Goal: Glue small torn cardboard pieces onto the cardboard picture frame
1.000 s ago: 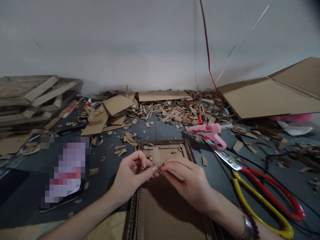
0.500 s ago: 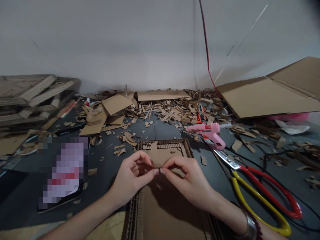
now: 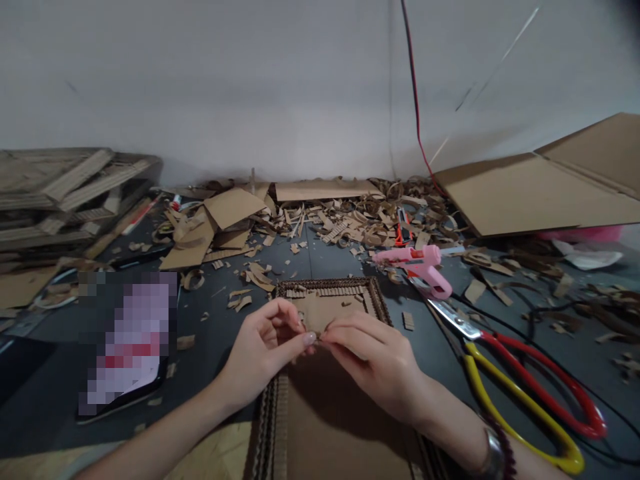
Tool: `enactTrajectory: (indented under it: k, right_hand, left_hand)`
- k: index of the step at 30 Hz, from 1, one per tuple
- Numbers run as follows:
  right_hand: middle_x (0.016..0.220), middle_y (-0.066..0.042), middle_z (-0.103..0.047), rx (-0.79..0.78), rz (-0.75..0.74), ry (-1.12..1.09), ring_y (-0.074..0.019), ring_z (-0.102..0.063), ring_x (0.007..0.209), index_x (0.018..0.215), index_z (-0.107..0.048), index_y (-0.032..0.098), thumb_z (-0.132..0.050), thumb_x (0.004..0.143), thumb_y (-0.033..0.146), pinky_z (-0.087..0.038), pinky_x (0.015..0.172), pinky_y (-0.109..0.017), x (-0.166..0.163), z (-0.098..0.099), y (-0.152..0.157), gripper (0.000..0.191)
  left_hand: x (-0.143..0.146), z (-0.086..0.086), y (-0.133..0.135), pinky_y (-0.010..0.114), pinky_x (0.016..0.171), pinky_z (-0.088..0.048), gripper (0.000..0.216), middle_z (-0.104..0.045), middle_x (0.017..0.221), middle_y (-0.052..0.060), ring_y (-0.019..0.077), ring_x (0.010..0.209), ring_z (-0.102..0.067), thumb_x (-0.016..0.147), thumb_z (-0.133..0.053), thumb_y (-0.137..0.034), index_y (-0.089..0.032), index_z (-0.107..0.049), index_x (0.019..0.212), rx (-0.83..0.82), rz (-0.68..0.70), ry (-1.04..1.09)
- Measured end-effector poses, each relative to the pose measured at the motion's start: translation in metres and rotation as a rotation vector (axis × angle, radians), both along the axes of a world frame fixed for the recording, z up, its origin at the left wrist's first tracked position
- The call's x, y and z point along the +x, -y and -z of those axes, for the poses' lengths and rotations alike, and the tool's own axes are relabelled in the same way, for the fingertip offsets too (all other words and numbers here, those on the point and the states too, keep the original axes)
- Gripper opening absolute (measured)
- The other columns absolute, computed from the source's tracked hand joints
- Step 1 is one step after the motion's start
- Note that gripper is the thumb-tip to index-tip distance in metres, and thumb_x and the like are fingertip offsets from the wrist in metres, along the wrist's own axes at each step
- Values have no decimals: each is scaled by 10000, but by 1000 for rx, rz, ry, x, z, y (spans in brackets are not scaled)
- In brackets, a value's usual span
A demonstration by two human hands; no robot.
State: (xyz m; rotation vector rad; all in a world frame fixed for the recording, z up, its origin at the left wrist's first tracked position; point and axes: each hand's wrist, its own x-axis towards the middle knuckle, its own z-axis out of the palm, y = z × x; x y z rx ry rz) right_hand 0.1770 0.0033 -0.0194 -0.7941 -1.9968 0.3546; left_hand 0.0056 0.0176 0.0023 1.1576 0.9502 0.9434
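Observation:
Above a shallow cardboard box (image 3: 320, 433) with corrugated edges, my left hand (image 3: 267, 353) pinches a small scrap of cardboard (image 3: 319, 337) between thumb and fingertips. Closed on the other side of the same scrap is my right hand (image 3: 377, 363), its fingers pressed together. Most of the scrap is hidden by the fingertips, so its shape is hard to make out. Beneath the hands, short corrugated strips line the far inner edge of the box, and a few crumbs lie on its floor.
To the right lie a pink glue gun (image 3: 420, 267), large red-and-yellow-handled scissors (image 3: 520, 380) and a black cable. A phone (image 3: 135, 347) rests at left. Cardboard scraps (image 3: 345, 220) litter the back, between stacked cardboard frames (image 3: 65, 193) and a large cardboard sheet (image 3: 545, 193).
My right hand has rolled over, its fingers now closer together with the back of the hand turned up. The left hand has barely moved.

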Motion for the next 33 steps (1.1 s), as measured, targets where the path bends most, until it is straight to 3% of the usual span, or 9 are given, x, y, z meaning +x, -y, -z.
enactTrajectory:
  k: [4,8,16,25,33]
  right_hand:
    - [794,-73,-614,136,-46,142,-151,-545,776,892,-575,99,-462,848,65,-489,740,-266,2,-2,1,126]
    - [782,-82,-602,161,-89,242,-164,-535,783,901,-567,73,-404,869,62,-484,751,-284,5,-7,2,166]
    - [744,-40,-575,-167,-34,109,-135,-516,705,807,-538,158,-416,864,104,-459,651,-240,1,-6,2,145]
    - [746,-41,-576,-269,-4,73,-135,-537,697,805,-534,164,-419,841,104,-450,636,-235,-2,-3,3,135]
    - [713,-24,-612,-518,87,-18,-126,-568,636,766,-555,169,-467,800,130,-452,594,-232,-6,-7,4,102]
  left_hand:
    - [0,1,0,133,516,-447,242,-543,577,-74,48,514,-557,609,-707,-84,-144,-478,658,-26,35,19]
    - [-1,1,0,145,522,-451,247,-545,576,-70,56,515,-560,611,-712,-106,-148,-473,656,-43,66,13]
    - [2,-2,1,160,560,-469,205,-566,601,-55,69,552,-562,611,-705,-128,-154,-509,664,7,-22,-45]
    - [1,0,0,155,609,-475,207,-610,659,-33,78,626,-585,605,-700,-120,-155,-529,715,-20,-54,-99]
    - [1,1,2,164,631,-489,251,-620,674,-39,81,640,-603,606,-707,-109,-164,-499,735,-23,-58,-118]
